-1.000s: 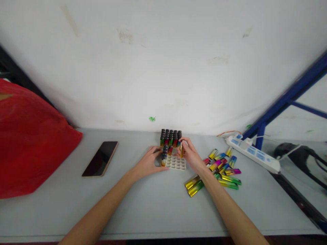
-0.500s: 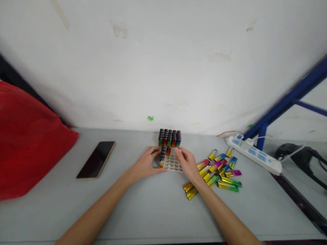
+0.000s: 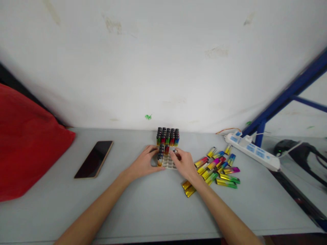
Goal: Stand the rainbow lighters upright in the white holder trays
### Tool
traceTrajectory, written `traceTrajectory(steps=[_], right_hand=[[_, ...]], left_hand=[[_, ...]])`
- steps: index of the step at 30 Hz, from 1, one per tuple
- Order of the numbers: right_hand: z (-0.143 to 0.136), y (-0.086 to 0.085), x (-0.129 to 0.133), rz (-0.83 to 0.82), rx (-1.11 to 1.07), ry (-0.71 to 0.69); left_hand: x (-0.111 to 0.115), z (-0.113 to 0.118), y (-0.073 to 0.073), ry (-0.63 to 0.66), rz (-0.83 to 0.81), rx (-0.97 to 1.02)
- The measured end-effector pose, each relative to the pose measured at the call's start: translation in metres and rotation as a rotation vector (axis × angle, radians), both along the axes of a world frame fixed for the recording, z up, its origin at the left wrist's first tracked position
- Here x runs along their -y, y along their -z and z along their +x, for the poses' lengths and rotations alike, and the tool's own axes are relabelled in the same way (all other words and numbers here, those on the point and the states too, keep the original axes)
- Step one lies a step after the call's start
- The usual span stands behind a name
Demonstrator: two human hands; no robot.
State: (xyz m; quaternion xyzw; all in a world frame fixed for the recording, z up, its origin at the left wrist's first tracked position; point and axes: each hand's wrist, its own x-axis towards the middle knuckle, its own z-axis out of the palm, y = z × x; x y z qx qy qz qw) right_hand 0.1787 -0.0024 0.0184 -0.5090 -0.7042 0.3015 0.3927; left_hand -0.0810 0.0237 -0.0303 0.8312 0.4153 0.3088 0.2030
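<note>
Lower and further in over the tray (image 3: 169, 163) comes the right hand (image 3: 185, 164), fingertips pinched on one shiny piece (image 3: 175, 150) (just its end peeps out)! Left hand (image 3: 143, 163) spreads thumb and fingers around the tray's left side. Left column (image 3: 160, 158) standing, one red piece (image 3: 167, 150) beside its far end, many holes bare; block (image 3: 168, 136) upright beyond, loose pile (image 3: 213, 164) unplaced at right.

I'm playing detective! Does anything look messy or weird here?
Yes: shiny, gold-and-coloured metallic cylinders lie scattered at odd angles on the right, unlike the neat upright rows of black-topped coloured cylinders. Brownish scuffs mark the white wall. Nothing looks spilled.
</note>
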Motion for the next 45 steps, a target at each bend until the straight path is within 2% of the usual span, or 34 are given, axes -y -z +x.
traceTrajectory(steps=[4, 9, 14, 19, 22, 30, 37, 42, 45], right_hand=[[0.001, -0.001, 0.000, 0.017, -0.023, 0.007], [0.004, 0.006, -0.001, 0.013, 0.008, 0.039], [0.004, 0.007, 0.002, 0.030, -0.029, 0.000], [0.004, 0.007, 0.001, 0.108, -0.068, -0.028], [0.007, 0.011, -0.003, 0.170, -0.063, 0.003], [0.017, 0.023, -0.013, 0.132, 0.072, -0.039], [0.016, 0.031, -0.019, 0.231, 0.285, -0.215], [0.004, 0.023, -0.021, 0.296, 0.598, -0.076], [0.004, 0.012, -0.018, 0.248, 0.629, -0.060]], left_hand=[[0.000, 0.000, 0.002, -0.007, -0.006, 0.001], [0.000, 0.001, 0.001, -0.018, -0.008, -0.002], [0.001, 0.001, -0.003, -0.004, -0.012, -0.003], [0.000, 0.000, -0.001, -0.007, -0.017, 0.006], [-0.001, 0.000, 0.000, -0.010, -0.012, 0.010], [-0.001, 0.002, 0.001, -0.011, -0.020, 0.004], [0.000, 0.001, 0.000, -0.001, -0.027, 0.019], [-0.001, 0.001, 0.002, -0.004, -0.031, 0.025], [-0.002, 0.000, 0.003, -0.004, -0.025, 0.022]])
